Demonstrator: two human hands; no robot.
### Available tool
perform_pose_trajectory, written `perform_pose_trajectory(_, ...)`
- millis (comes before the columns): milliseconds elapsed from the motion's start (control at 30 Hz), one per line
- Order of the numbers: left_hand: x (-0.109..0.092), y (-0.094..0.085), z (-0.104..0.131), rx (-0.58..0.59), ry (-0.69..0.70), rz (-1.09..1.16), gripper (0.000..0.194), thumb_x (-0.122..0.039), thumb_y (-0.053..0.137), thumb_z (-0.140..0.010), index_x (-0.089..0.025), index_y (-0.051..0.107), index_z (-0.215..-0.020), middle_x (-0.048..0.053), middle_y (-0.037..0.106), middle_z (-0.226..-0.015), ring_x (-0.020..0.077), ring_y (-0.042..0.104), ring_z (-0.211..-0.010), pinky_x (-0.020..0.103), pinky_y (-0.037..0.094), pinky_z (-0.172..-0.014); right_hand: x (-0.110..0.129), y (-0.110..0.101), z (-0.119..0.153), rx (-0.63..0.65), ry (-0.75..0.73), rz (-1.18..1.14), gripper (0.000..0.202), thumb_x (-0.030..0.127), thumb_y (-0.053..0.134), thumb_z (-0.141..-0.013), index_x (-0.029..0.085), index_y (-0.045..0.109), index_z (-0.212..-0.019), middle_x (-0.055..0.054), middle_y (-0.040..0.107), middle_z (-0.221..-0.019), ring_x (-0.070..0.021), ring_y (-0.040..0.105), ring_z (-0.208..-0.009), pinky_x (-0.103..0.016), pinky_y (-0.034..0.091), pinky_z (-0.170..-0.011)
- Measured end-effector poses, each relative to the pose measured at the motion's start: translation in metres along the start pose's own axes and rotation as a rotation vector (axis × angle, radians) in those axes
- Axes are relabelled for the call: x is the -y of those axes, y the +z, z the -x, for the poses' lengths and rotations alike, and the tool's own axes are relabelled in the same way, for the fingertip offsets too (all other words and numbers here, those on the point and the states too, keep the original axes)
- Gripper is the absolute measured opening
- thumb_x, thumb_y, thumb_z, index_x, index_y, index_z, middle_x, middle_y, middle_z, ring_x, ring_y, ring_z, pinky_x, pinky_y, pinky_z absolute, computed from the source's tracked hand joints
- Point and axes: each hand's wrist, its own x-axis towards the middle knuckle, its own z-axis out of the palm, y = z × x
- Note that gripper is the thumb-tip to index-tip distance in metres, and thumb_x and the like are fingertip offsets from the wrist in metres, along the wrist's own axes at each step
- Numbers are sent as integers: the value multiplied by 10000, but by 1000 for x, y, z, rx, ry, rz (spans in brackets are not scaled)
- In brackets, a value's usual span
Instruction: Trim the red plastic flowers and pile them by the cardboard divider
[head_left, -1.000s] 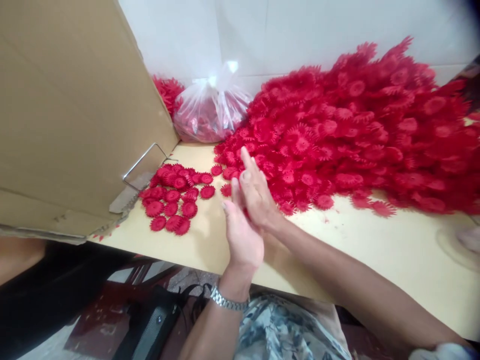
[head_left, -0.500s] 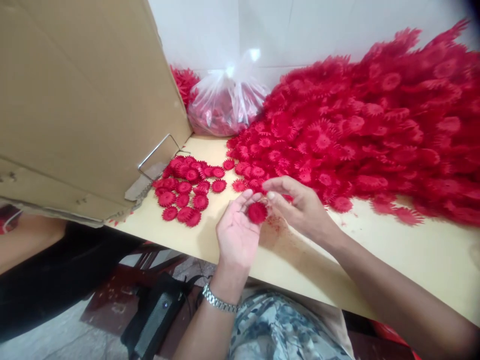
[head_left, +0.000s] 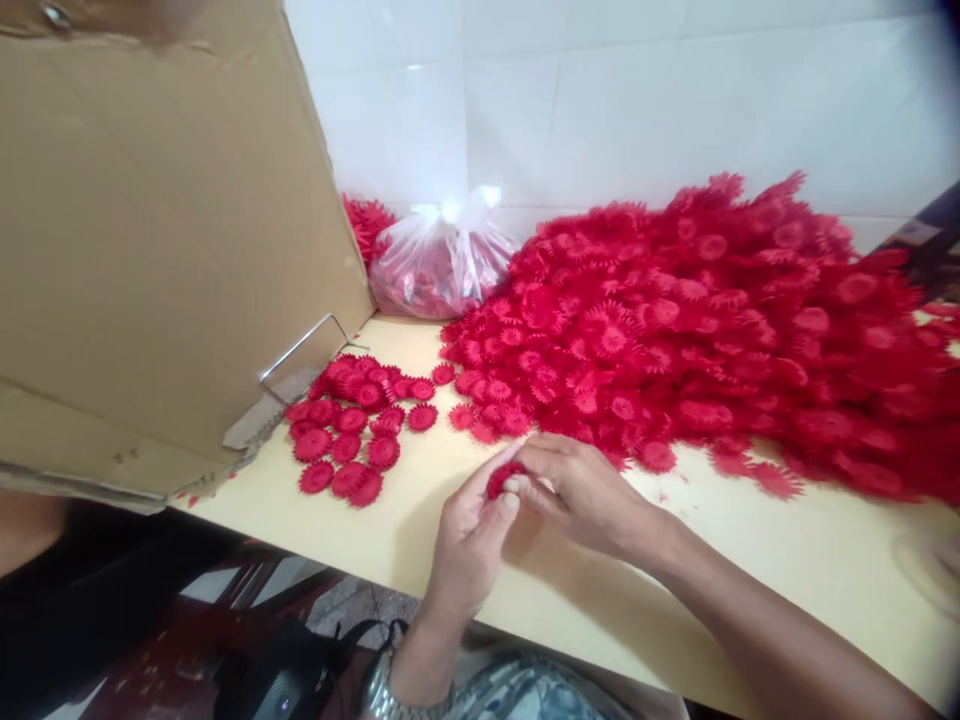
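A small round red disc with a toothed edge (head_left: 498,481) is pinched between my two hands just above the table. My left hand (head_left: 471,540) grips it from the left, thumb on top and fingers behind. From the right, my right hand (head_left: 577,490) presses its thumb and fingertips on the same disc, covering part of it. Left of my hands, several similar red discs (head_left: 347,420) lie in a loose group on the tabletop (head_left: 420,500). Beyond my right hand, a large heap of red toothed pieces (head_left: 645,330) spreads to the right.
A tall cardboard sheet (head_left: 165,230) stands at the left, with a bent metal wire (head_left: 300,345) at its lower edge. A tied clear plastic bag (head_left: 442,265) of red pieces sits by the white tiled wall (head_left: 585,110). A dark bag (head_left: 289,680) is below the table edge.
My left hand has gone from an open palm with the disc on it to a closed grip. My right hand has moved in onto the disc. The view has tilted upward.
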Motion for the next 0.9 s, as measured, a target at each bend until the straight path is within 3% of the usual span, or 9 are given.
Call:
perform_pose_trajectory(67, 1, -3, -3, -80, -6, 105, 254, -247, 611, -781, -172, 677, -1015, 89, 681, -1069, 237, 591, -1062, 362, 415, -971, -1, -8, -6, 36, 28, 109, 337, 341, 399, -918, 179, 626, -728, -31, 603, -691, -131, 503, -607, -264, 338, -569)
perform_pose_trajectory(167, -3, -10, -7, -211, 10, 217, 157, -244, 640, -740, -130, 677, -840, 93, 708, -910, 229, 663, -878, 366, 500, -842, -16, -19, -19, -109, 43, 392, 320, 368, 440, -893, 176, 645, -739, -50, 616, -724, -171, 505, -705, -319, 312, -666)
perform_pose_trajectory(233, -8, -14, -8, -274, -1, 226, 193, -230, 661, -710, -127, 652, -872, 84, 708, -874, 201, 679, -736, 345, 535, -733, -31, -22, -29, -193, 62, 608, 306, 295, 445, -886, 161, 627, -679, -62, 614, -713, -200, 487, -756, -364, 282, -733)
perform_pose_trajectory(367, -11, -14, -8, -302, -105, 266, 322, -189, 664, -688, -132, 591, -996, 65, 704, -771, 170, 664, -610, 295, 535, -594, -54, -18, -45, -170, 64, 786, 284, 165, 444, -857, 154, 598, -619, -63, 618, -674, -207, 473, -774, -405, 233, -839)
perform_pose_trajectory(533, -4, -7, -9, -224, -148, 329, 184, -155, 640, -694, -104, 612, -869, 79, 700, -758, 155, 662, -647, 262, 534, -615, -61, -13, -46, -229, 30, 750, 206, 223, 457, -871, 163, 651, -903, -64, 674, -831, -217, 515, -841, -414, 238, -871)
perform_pose_trajectory(733, 0, -1, -6, -214, -144, 279, 146, -168, 635, -695, -103, 600, -821, 59, 685, -649, 153, 650, -555, 255, 526, -548, -54, -16, -18, -380, -87, 545, 190, 205, 491, -860, 165, 668, -915, -56, 699, -876, -186, 577, -800, -359, 351, -792)
perform_pose_trajectory(900, 2, 7, -4, -175, -189, 199, 156, -201, 629, -694, -112, 582, -813, 25, 648, -576, 138, 598, -430, 240, 490, -422, -34, -3, 11, -268, -171, 299, 179, 172, 501, -856, 144, 644, -960, -69, 687, -883, -187, 581, -801, -331, 422, -735)
